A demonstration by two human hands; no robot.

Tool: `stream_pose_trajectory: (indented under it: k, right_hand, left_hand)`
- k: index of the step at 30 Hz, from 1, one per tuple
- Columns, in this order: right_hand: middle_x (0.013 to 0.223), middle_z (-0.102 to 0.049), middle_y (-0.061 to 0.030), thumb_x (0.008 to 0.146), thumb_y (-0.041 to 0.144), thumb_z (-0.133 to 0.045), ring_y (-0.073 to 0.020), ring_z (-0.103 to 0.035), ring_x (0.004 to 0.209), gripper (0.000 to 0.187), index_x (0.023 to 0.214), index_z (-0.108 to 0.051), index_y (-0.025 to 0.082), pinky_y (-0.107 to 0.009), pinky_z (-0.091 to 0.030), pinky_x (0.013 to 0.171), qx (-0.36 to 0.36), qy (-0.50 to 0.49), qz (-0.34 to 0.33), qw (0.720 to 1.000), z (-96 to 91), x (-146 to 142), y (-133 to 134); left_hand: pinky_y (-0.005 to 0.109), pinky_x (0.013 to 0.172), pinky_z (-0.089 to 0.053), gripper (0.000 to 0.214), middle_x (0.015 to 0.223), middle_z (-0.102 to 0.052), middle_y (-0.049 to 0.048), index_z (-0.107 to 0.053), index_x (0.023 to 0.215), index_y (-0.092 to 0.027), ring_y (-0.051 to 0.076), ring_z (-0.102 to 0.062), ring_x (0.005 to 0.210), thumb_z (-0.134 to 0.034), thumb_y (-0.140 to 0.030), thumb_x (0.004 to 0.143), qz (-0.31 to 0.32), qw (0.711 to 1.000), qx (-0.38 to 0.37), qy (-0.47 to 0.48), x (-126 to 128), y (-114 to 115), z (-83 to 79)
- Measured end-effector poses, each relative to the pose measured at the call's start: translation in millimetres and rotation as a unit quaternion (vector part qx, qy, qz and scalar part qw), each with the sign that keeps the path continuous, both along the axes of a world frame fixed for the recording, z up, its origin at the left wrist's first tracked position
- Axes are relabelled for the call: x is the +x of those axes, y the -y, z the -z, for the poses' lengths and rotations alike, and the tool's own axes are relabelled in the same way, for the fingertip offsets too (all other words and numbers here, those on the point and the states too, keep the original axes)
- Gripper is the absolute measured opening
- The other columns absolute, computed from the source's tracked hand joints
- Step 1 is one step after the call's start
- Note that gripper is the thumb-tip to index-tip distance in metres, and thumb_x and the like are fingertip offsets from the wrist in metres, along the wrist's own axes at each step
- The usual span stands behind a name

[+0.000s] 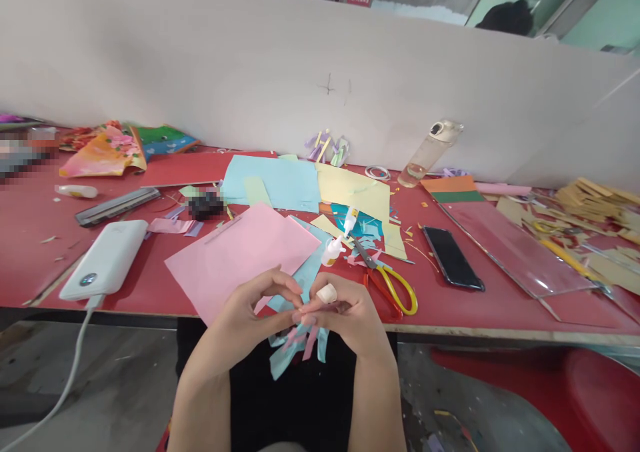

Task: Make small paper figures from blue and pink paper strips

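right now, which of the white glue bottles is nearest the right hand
The front glue bottle, just beyond the right hand; the second bottle lies farther back, and the third bottle far left.

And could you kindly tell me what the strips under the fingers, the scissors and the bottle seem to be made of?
Strips: probably thin matte paper, by their flat, lightly bent look.
Scissors: likely metal blades, being grey and smooth, and plastic handles, being brightly, evenly coloured.
Bottle: smooth plastic or glass, being see-through; the look fits either.
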State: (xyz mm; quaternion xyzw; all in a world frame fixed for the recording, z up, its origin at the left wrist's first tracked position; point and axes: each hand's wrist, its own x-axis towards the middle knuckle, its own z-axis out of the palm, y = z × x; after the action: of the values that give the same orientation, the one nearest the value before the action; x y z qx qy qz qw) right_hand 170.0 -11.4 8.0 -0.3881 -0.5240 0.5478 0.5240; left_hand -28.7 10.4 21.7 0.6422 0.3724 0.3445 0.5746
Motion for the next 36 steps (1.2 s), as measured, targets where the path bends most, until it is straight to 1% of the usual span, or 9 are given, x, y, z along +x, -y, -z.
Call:
stream_pose_trajectory:
  k: [3,6,12,15,18,21,27,31,36]
  right_hand:
    - [0.074,-0.064,-0.0002,0.071,0.034,-0.093,-0.0128,-0.057,0.065,0.012,0.073,-0.084,0.026,-0.024,-0.04,0.054,-0.007,0.022,0.026,0.999,-3.1,-1.1,0.1]
    - [0.074,-0.063,-0.0003,0.074,0.032,-0.09,-0.0136,-0.058,0.065,0.01,0.074,-0.084,0.025,-0.024,-0.044,0.054,-0.016,0.019,0.033,0.999,-6.1,-2.5,0.4]
    - [0.077,-0.064,0.0002,0.081,0.026,-0.082,-0.0149,-0.061,0.074,0.006,0.075,-0.081,0.024,-0.024,-0.049,0.065,-0.027,0.055,0.063,0.996,-8.2,-8.0,-0.6]
    - [0.08,-0.067,0.0,0.082,0.028,-0.08,-0.0157,-0.063,0.078,0.008,0.076,-0.079,0.022,-0.024,-0.048,0.069,-0.04,0.074,0.071,0.994,-7.6,-11.0,-2.3]
    - [0.082,-0.069,-0.0001,0.084,0.029,-0.078,-0.0166,-0.064,0.082,0.009,0.079,-0.078,0.022,-0.025,-0.048,0.073,-0.049,0.092,0.074,0.992,-7.2,-12.7,-3.8]
    - [0.083,-0.07,-0.0006,0.088,0.029,-0.074,-0.0171,-0.064,0.084,0.011,0.082,-0.078,0.021,-0.025,-0.048,0.074,-0.041,0.107,0.07,0.991,-7.8,-12.0,-3.7]
    - [0.09,-0.075,-0.0039,0.089,0.035,-0.075,-0.0204,-0.066,0.088,0.013,0.091,-0.081,0.023,-0.029,-0.05,0.076,-0.033,0.109,0.078,0.99,-9.7,-8.4,1.2]
    - [0.082,-0.075,-0.0023,0.084,0.033,-0.081,-0.0189,-0.066,0.08,0.011,0.082,-0.078,0.023,-0.028,-0.05,0.073,-0.031,0.069,0.099,0.992,-10.0,-8.6,3.7]
    - [0.079,-0.071,-0.0013,0.084,0.03,-0.081,-0.0174,-0.062,0.076,0.008,0.081,-0.079,0.023,-0.028,-0.047,0.07,-0.008,0.063,0.074,0.995,-9.8,-6.3,3.2]
  left_hand:
    - [0.045,0.125,-0.027,0.011,0.095,-0.075,-0.0019,-0.067,0.105,-0.027,0.017,-0.071,0.09,-0.068,-0.028,0.094,-0.006,0.999,0.035,-0.02,-3.8,2.3,-3.7]
    - [0.047,0.13,-0.012,0.013,0.092,-0.076,-0.0024,-0.065,0.111,-0.027,0.017,-0.072,0.087,-0.064,-0.031,0.098,-0.004,0.998,0.063,-0.021,-5.1,3.7,-6.5]
    - [0.047,0.119,-0.037,0.012,0.096,-0.073,-0.0019,-0.068,0.102,-0.028,0.018,-0.071,0.087,-0.072,-0.029,0.091,-0.067,0.995,0.054,-0.048,-0.1,3.2,-5.1]
    - [0.039,0.092,-0.056,0.011,0.09,-0.071,-0.0003,-0.068,0.096,-0.026,0.02,-0.07,0.086,-0.072,-0.03,0.088,-0.104,0.993,0.018,-0.047,5.0,3.2,-6.3]
    - [0.029,0.068,-0.056,0.013,0.089,-0.069,0.0019,-0.067,0.095,-0.024,0.023,-0.069,0.091,-0.071,-0.033,0.087,-0.133,0.99,-0.018,-0.045,9.1,4.0,-8.1]
    - [0.029,0.068,-0.055,0.014,0.09,-0.07,0.0022,-0.065,0.097,-0.024,0.023,-0.068,0.094,-0.069,-0.033,0.088,-0.138,0.988,-0.011,-0.061,10.2,4.1,-7.3]
    - [0.037,0.09,-0.051,0.012,0.096,-0.071,0.0021,-0.061,0.099,-0.025,0.024,-0.068,0.103,-0.066,-0.031,0.09,-0.168,0.982,0.042,-0.08,14.6,8.8,-10.4]
    - [0.034,0.084,-0.052,0.011,0.091,-0.066,0.0016,-0.061,0.093,-0.024,0.022,-0.065,0.097,-0.069,-0.03,0.089,-0.183,0.983,0.032,-0.007,20.0,14.3,-17.6]
    - [0.03,0.072,-0.054,0.015,0.09,-0.064,0.0009,-0.058,0.09,-0.023,0.02,-0.065,0.09,-0.072,-0.03,0.088,-0.15,0.987,-0.026,0.049,16.4,13.9,-18.8]
